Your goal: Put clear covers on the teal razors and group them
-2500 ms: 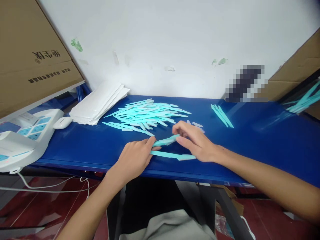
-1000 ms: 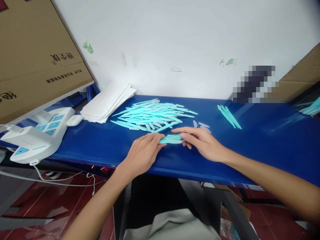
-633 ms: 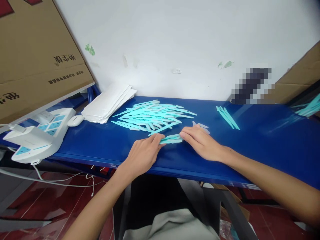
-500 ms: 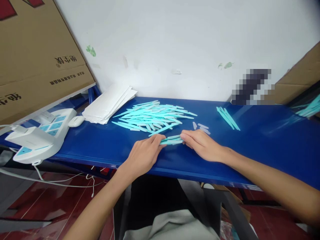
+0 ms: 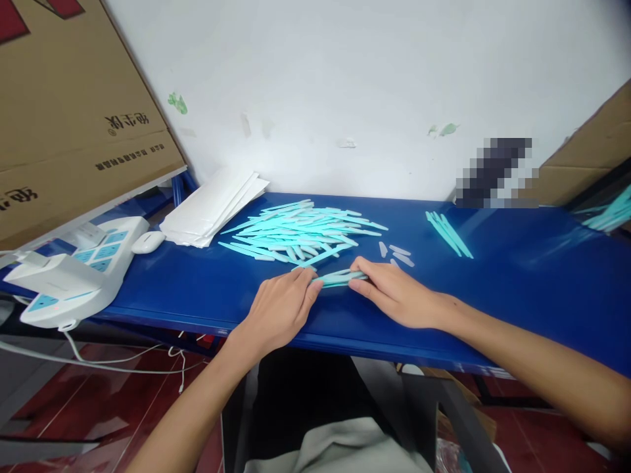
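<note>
Between my two hands is a small bunch of slim turquoise sticks (image 5: 336, 278), held level above the front part of the blue table. My left hand (image 5: 286, 304) is closed on the left ends, and my right hand (image 5: 394, 291) pinches the right ends. The fingers cover both tips, so how many sticks there are I cannot tell. Just beyond my hands lies a large heap of similar turquoise sticks (image 5: 300, 230) with pale caps or ends. Several small translucent pieces (image 5: 400, 255) rest beyond my right hand.
A few turquoise sticks (image 5: 448, 234) lie apart on the right of the blue table (image 5: 513, 282). White envelopes (image 5: 210, 207) are stacked at the back left. A white power strip (image 5: 116, 263) with plugged-in adapters and a white rounded case (image 5: 148, 242) stand left, near a cardboard box (image 5: 73, 98).
Both hands still grip the bunch. My right hand's fingers have shifted slightly left along it, and the sticks look a little more fanned apart. The heap is unchanged.
</note>
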A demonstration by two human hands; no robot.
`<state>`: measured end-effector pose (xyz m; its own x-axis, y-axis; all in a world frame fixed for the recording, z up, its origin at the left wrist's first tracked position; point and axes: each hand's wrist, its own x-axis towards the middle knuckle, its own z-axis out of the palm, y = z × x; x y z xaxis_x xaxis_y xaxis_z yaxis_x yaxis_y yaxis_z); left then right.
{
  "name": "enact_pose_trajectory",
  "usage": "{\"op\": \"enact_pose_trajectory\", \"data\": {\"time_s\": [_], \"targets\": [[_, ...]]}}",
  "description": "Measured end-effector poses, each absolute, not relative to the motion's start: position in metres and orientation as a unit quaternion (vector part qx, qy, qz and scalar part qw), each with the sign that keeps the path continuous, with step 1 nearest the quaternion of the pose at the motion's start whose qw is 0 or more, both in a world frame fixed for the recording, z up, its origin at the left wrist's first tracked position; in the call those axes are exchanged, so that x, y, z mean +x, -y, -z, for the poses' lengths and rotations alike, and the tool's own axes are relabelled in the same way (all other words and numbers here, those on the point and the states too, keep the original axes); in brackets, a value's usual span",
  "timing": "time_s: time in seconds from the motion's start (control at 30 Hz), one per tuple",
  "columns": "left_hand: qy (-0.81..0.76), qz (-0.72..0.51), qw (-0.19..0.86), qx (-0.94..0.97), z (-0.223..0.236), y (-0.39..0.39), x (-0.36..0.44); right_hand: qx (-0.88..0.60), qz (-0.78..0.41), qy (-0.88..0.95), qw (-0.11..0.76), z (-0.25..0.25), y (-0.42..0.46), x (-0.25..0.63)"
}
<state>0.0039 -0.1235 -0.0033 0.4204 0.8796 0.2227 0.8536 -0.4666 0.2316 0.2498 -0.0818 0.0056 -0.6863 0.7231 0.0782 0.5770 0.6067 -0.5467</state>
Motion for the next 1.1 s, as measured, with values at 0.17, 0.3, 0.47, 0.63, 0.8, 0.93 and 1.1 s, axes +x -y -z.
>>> {"op": "enact_pose_trajectory", "data": {"time_s": [0.17,0.3,0.47,0.63,0.8,0.93,1.1], "targets": [[-0.522,-0.177,0.032,0.834,0.003,0.123,0.004,-0.369,-0.241,0.886,0.144,-0.005,0.083,0.249],[-0.519,-0.197,0.063,0.829,0.002,0.123,0.003,-0.348,-0.287,0.873,0.188,-0.005,0.081,0.248],[-0.524,-0.212,0.061,0.823,0.001,0.123,0.003,-0.337,-0.329,0.86,0.197,-0.006,0.082,0.247],[-0.534,-0.188,0.015,0.824,0.003,0.123,0.007,-0.354,-0.299,0.872,0.159,-0.004,0.085,0.246],[-0.544,-0.131,-0.028,0.828,0.002,0.125,0.012,-0.378,-0.289,0.868,0.139,-0.001,0.09,0.242],[-0.552,-0.095,-0.021,0.828,-0.001,0.126,0.019,-0.405,-0.277,0.863,0.12,-0.002,0.094,0.239],[-0.558,-0.101,0.01,0.824,-0.004,0.126,0.034,-0.349,-0.383,0.832,0.2,-0.005,0.094,0.239]]}}
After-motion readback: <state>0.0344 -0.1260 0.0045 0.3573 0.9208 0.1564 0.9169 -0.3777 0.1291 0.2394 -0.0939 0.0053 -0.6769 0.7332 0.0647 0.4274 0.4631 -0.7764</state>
